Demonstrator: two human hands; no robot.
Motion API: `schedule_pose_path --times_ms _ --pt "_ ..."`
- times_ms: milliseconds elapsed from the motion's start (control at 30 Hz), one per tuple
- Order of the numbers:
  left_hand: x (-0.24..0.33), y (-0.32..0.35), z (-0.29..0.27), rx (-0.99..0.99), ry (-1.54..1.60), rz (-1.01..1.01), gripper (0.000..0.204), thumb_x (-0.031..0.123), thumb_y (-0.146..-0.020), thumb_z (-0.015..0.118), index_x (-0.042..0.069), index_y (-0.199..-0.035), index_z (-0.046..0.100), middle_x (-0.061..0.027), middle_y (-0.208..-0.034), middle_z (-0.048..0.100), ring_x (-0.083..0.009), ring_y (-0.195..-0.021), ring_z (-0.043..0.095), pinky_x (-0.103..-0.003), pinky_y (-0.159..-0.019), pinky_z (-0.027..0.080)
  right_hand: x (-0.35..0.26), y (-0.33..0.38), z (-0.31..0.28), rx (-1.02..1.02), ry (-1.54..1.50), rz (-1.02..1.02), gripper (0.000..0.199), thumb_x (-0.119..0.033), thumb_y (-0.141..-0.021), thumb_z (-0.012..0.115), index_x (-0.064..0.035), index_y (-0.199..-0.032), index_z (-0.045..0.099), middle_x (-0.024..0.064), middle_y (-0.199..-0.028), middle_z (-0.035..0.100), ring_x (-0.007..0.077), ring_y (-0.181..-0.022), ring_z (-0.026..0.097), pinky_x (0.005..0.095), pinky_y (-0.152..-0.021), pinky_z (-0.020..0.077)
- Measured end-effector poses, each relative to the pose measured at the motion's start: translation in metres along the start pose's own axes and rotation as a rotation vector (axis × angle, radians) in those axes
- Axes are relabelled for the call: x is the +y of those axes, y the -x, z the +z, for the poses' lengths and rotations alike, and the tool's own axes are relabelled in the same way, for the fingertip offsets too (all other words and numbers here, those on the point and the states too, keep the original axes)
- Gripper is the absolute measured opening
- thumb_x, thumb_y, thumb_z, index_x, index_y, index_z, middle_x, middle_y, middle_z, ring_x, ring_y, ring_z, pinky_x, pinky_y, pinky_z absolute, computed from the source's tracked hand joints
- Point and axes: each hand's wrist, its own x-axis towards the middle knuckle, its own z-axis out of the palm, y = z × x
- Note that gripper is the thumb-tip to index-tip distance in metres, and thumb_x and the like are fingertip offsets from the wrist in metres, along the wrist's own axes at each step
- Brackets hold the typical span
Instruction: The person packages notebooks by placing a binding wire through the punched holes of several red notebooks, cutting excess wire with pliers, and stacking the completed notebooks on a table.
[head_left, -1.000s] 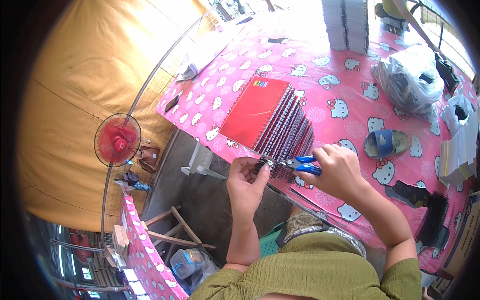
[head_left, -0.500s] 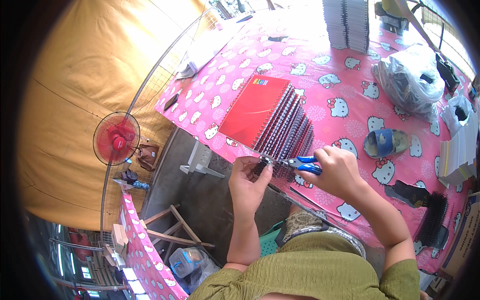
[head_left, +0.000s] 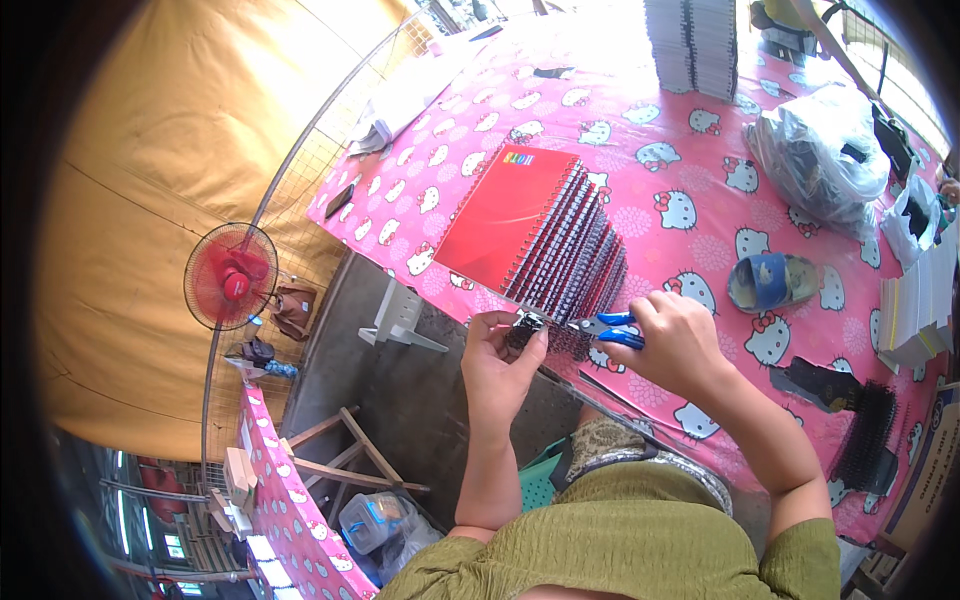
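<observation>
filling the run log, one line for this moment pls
left hand: pinches black spiral wire end | right hand: grips blue-handled pliers at it | red-covered spiral notebooks: fanned stack on pink cartoon-cat tablecloth

Pink cat-print tabletop [head_left: 700, 215] in bright sun, yellow tarp wall [head_left: 150, 200] left, red fan [head_left: 230, 276], grey concrete floor [head_left: 420, 400], wire fence [head_left: 300, 160].

bare pink tablecloth [head_left: 690, 215] between notebook stack [head_left: 545, 235] and plastic bag [head_left: 820, 155]

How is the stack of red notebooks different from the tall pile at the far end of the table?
The red notebooks lie fanned out in front of the hands, red cover on top; the far pile stands tall, straight and pale. Both sit on the pink table.
</observation>
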Motion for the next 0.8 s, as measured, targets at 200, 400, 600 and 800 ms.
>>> schedule_pose_path --times_ms 200,400,600,800 --pt "-0.003 -0.001 0.008 0.003 -0.015 0.080 0.038 0.004 -0.077 0.077 -0.001 -0.104 0.051 -0.0086 -0.090 0.064 -0.0095 -0.078 0.061 -0.023 -0.068 0.050 0.001 -0.005 0.012 0.218 0.066 -0.139 0.048 -0.046 -0.068 0.074 -0.0019 -0.080 0.061 0.0127 -0.080 0.063 0.0268 -0.074 0.062 0.0347 -0.071 0.0491" --pt "-0.007 -0.004 0.002 0.031 -0.033 0.031 0.035 0.002 -0.075 0.077 0.001 -0.101 0.052 -0.0076 -0.088 0.063 -0.0094 -0.076 0.060 -0.023 -0.065 0.049 -0.004 -0.005 0.004 -0.208 -0.077 0.134 0.049 -0.046 -0.068 0.074 -0.0013 -0.084 0.062 0.0125 -0.081 0.062 0.0267 -0.077 0.062 0.0357 -0.075 0.0490" --pt "-0.017 -0.008 -0.001 -0.006 0.032 -0.068 0.036 -0.001 -0.073 0.076 0.005 -0.100 0.052 -0.0070 -0.089 0.062 -0.0092 -0.072 0.059 -0.021 -0.056 0.046 0.009 0.000 0.014 0.200 0.110 -0.108 0.054 -0.045 -0.067 0.076 -0.0002 -0.094 0.061 0.0117 -0.086 0.061 0.0275 -0.086 0.060 0.0404 -0.086 0.0443" --pt "-0.020 -0.012 0.009 -0.036 -0.069 0.084 0.040 0.000 -0.071 0.078 0.003 -0.099 0.050 -0.0065 -0.091 0.061 -0.0119 -0.081 0.059 -0.026 -0.073 0.047 0.004 -0.009 0.014 0.094 0.083 -0.118 0.058 -0.046 -0.067 0.076 0.0002 -0.100 0.061 0.0108 -0.088 0.060 0.0267 -0.089 0.059 0.0424 -0.090 0.0419"
